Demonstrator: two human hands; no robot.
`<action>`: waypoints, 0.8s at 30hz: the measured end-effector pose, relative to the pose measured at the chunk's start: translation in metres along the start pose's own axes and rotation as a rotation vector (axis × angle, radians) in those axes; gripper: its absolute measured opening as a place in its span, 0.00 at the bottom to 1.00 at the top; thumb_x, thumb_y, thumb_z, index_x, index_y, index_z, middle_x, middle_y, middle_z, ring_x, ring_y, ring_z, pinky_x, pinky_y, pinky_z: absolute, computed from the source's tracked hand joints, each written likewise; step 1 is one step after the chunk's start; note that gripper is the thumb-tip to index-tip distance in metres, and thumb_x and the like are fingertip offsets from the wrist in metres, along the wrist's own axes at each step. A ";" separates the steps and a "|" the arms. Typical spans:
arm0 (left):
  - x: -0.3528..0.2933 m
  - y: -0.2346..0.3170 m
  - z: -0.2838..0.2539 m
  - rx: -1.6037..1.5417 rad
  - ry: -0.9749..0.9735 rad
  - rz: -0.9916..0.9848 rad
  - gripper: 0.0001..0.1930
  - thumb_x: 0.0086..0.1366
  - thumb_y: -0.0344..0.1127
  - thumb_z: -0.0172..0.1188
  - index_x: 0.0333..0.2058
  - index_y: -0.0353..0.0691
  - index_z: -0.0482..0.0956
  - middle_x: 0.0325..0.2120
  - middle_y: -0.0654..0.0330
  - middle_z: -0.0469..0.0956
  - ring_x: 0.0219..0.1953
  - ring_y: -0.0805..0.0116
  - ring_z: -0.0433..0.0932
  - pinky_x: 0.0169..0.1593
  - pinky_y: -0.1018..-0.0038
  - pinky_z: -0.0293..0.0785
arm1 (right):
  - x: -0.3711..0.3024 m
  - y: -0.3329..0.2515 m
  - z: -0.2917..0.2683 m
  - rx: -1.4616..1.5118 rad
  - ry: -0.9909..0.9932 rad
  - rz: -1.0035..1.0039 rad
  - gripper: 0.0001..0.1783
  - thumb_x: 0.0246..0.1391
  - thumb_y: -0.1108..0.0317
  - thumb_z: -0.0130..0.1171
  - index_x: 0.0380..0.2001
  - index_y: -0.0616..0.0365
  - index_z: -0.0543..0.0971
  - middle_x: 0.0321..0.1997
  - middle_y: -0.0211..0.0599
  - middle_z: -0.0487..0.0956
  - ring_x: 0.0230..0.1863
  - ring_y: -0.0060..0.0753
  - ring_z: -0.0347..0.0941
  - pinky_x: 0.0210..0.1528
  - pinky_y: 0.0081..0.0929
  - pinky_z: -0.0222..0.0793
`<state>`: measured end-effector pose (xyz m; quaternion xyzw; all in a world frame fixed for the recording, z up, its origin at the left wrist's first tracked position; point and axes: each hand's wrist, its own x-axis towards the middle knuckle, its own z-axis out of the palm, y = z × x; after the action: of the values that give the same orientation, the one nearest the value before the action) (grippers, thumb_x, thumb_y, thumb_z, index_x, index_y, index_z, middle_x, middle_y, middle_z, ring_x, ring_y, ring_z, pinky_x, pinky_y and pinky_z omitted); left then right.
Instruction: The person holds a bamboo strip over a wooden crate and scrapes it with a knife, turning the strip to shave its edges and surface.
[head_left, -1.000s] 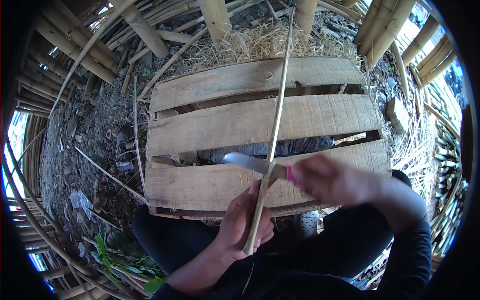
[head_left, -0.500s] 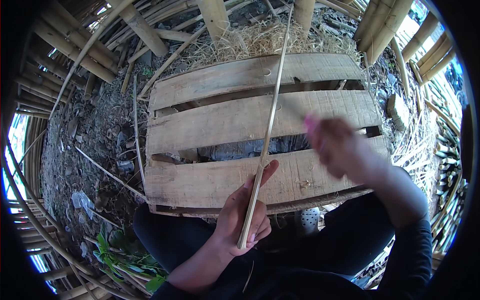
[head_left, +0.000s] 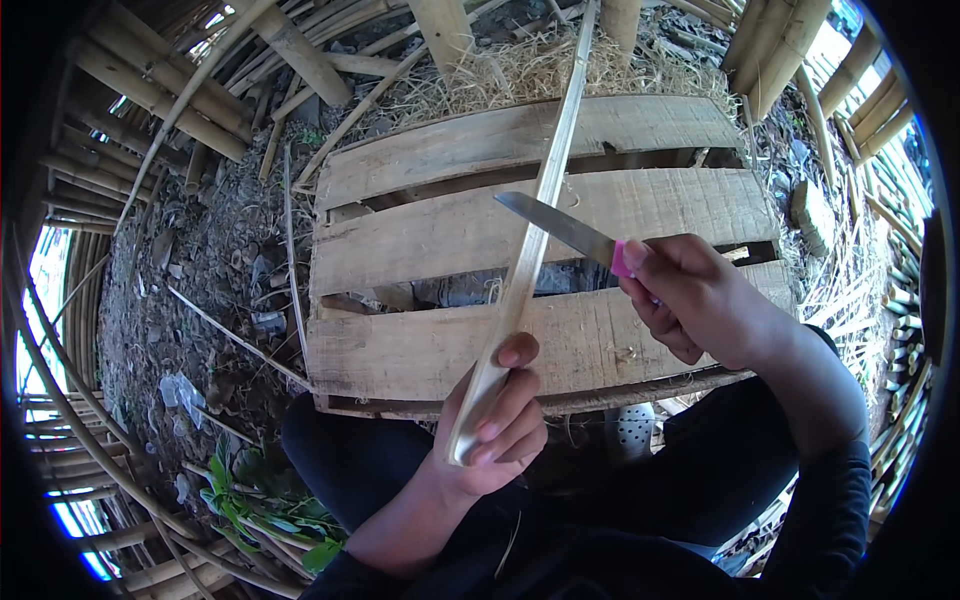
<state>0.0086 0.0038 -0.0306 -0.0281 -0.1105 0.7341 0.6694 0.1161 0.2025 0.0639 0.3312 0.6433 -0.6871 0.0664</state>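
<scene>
Likely light and springy: a long thin bamboo strip (head_left: pixel 530 250), stiff along its length but apt to bend and whip at the far end, with edges that could splinter or cut. Best taken near the lower end, as now, thumb and fingers wrapped firmly so it cannot twist under the blade. Pale yellow-tan, flat and narrow, smooth-faced, running from the lap upward across the wooden pallet (head_left: pixel 420 350) toward the straw (head_left: pixel 510 70) at the top.

Left hand (head_left: pixel 495 420) closed around the strip's lower end, index finger laid up along it. Right hand (head_left: pixel 700 300) clenched on the pink handle of a knife (head_left: pixel 560 225), steel blade pointing left and meeting the strip partway up its length, seemingly touching its right edge. Bamboo poles (head_left: pixel 160 95) stacked around, well apart.
</scene>
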 end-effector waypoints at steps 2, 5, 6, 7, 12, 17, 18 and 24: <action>0.001 -0.002 0.002 0.028 0.099 -0.015 0.05 0.72 0.35 0.42 0.41 0.42 0.64 0.29 0.52 0.78 0.20 0.69 0.75 0.19 0.80 0.64 | -0.001 0.001 0.004 -0.059 0.007 0.009 0.23 0.68 0.51 0.40 0.25 0.58 0.65 0.14 0.22 0.57 0.10 0.14 0.48 0.11 0.19 0.46; 0.000 -0.006 0.006 0.046 0.153 0.003 0.10 0.74 0.39 0.36 0.38 0.43 0.63 0.43 0.40 0.74 0.36 0.60 0.80 0.18 0.80 0.67 | 0.000 0.003 0.004 -0.126 0.064 -0.014 0.24 0.68 0.51 0.40 0.25 0.59 0.66 0.15 0.22 0.58 0.10 0.15 0.51 0.11 0.18 0.48; 0.000 -0.004 0.000 0.020 0.084 -0.008 0.11 0.75 0.40 0.34 0.37 0.43 0.63 0.49 0.36 0.71 0.41 0.55 0.79 0.19 0.78 0.72 | 0.001 0.003 0.004 -0.126 0.053 -0.012 0.24 0.68 0.51 0.40 0.25 0.60 0.66 0.15 0.23 0.58 0.11 0.15 0.52 0.11 0.18 0.49; -0.001 -0.004 0.000 0.022 0.084 -0.005 0.11 0.75 0.40 0.34 0.37 0.43 0.63 0.49 0.36 0.71 0.41 0.55 0.79 0.19 0.78 0.72 | 0.002 0.003 0.003 -0.125 0.042 -0.010 0.24 0.68 0.51 0.40 0.25 0.60 0.66 0.15 0.23 0.59 0.11 0.16 0.53 0.12 0.18 0.51; -0.002 -0.002 0.006 0.002 0.084 -0.049 0.07 0.72 0.38 0.42 0.39 0.42 0.64 0.49 0.42 0.72 0.37 0.60 0.77 0.23 0.77 0.68 | 0.002 0.005 0.004 -0.144 0.058 0.044 0.24 0.67 0.49 0.44 0.27 0.60 0.71 0.16 0.23 0.65 0.15 0.13 0.58 0.17 0.17 0.56; 0.000 -0.002 0.000 -0.025 0.028 -0.021 0.12 0.75 0.40 0.34 0.37 0.42 0.63 0.50 0.34 0.70 0.41 0.54 0.80 0.19 0.78 0.75 | 0.006 0.009 0.004 -0.203 0.049 0.023 0.25 0.67 0.49 0.44 0.26 0.61 0.72 0.17 0.24 0.66 0.19 0.14 0.59 0.22 0.18 0.58; 0.001 -0.002 0.001 -0.025 0.022 -0.026 0.12 0.75 0.40 0.33 0.37 0.41 0.63 0.50 0.34 0.70 0.40 0.54 0.80 0.19 0.78 0.75 | 0.005 0.008 0.004 -0.212 0.049 0.000 0.26 0.67 0.49 0.44 0.26 0.61 0.72 0.17 0.25 0.66 0.20 0.14 0.59 0.23 0.18 0.58; 0.002 -0.003 0.004 -0.005 0.033 -0.026 0.12 0.75 0.39 0.34 0.36 0.41 0.63 0.48 0.34 0.71 0.38 0.54 0.81 0.19 0.78 0.74 | 0.007 0.009 0.005 -0.225 0.021 -0.051 0.23 0.68 0.52 0.41 0.26 0.60 0.67 0.16 0.24 0.62 0.12 0.15 0.57 0.12 0.17 0.53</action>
<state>0.0104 0.0054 -0.0261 -0.0406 -0.1018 0.7243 0.6807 0.1134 0.1984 0.0527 0.3122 0.7254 -0.6084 0.0790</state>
